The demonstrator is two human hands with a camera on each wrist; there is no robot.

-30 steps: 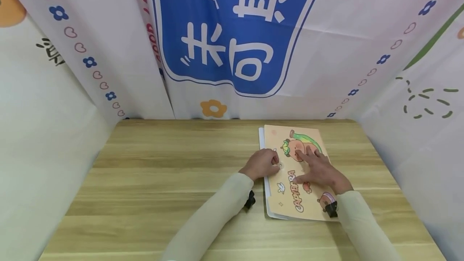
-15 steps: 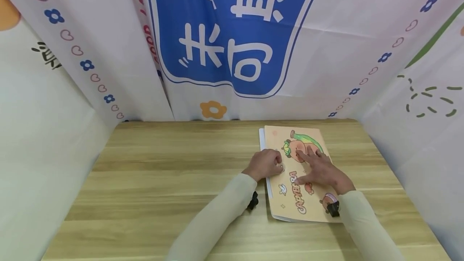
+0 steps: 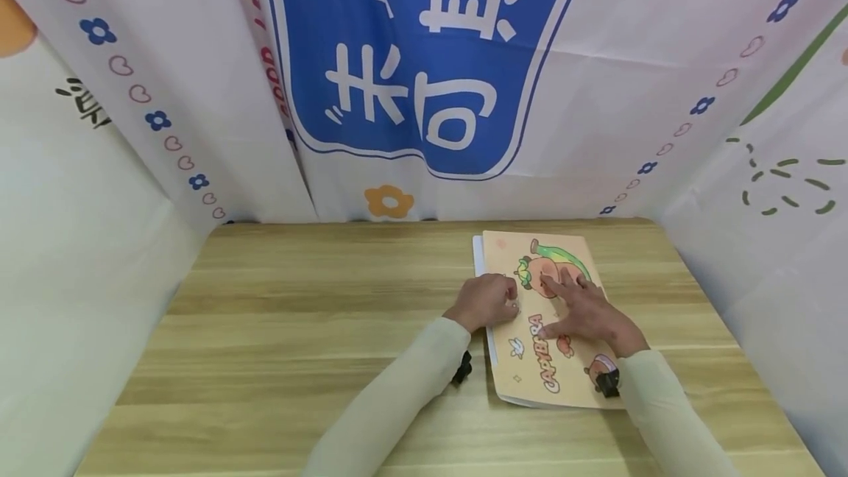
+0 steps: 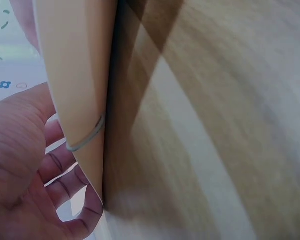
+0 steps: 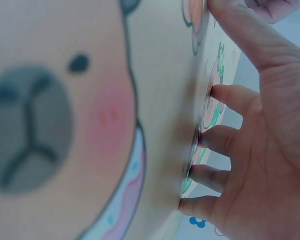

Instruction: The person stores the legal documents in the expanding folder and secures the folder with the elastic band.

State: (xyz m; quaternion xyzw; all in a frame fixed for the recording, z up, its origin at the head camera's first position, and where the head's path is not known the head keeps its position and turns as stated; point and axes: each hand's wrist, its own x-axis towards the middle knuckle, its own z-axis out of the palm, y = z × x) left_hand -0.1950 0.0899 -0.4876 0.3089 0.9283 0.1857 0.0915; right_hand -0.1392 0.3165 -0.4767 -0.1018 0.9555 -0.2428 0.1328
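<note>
A peach folder (image 3: 530, 381) printed with capybaras lies on the right part of the table, with a white layer (image 3: 479, 255) showing along its left edge. My left hand (image 3: 485, 300) is at that edge, fingers curled, with thumb and index finger close together over a small clear round piece. The left wrist view has the fingers (image 4: 85, 220) bent around the folder's peach edge (image 4: 77, 75), near a thin grey curved line. My right hand (image 3: 586, 313) rests on the cover with fingers spread. Its fingertips (image 5: 202, 137) touch the printed surface in the right wrist view.
The wood-grain table (image 3: 278, 359) reaches to a white printed cloth at the back with a blue panel (image 3: 404, 57). White cloth walls (image 3: 86, 256) stand at both sides. A black wrist camera (image 3: 464, 368) sits under the left sleeve, another (image 3: 607, 383) by the right.
My left hand has shifted slightly right and toward me at the folder's edge. The cover's near left corner now covers more of the white layer. My right hand stays in place.
</note>
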